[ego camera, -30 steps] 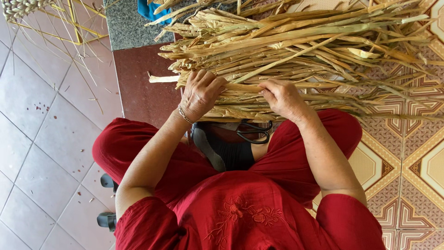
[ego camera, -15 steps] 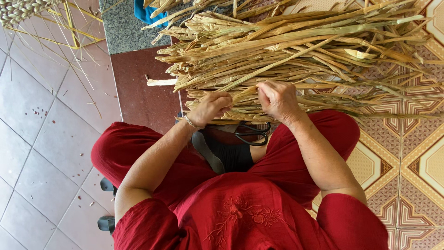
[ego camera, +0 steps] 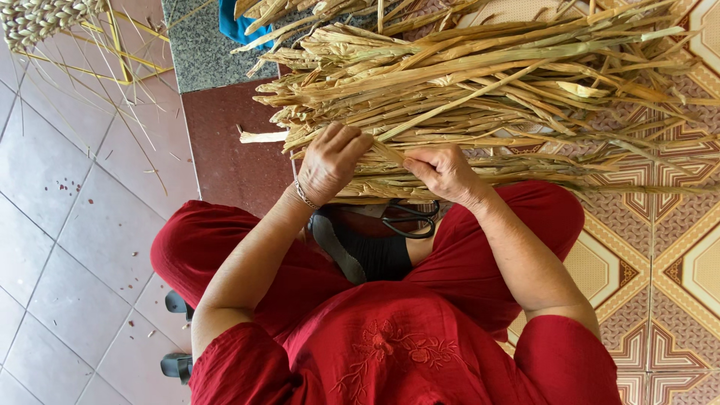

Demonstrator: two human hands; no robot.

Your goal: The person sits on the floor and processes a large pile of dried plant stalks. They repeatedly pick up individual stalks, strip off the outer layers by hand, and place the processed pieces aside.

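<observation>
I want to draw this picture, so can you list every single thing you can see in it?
Dried tan straw-like leaf strips: one big pile, tan and yellow, lying across the patterned floor in front of the person.
Black-handled scissors: one, black, on the lap under the pile's edge.
Woven straw piece with loose yellow strands: one, pale yellow, top left corner.
Blue cloth: one, blue, top, behind the pile.
Dark red mat: one, left of the pile.
Grey floor tiles: many, left side.
Orange patterned tiles: many, right side.
Red clothes: red, on the person.
Left hand: gripping strips.
Right hand: pinching a strip.
</observation>
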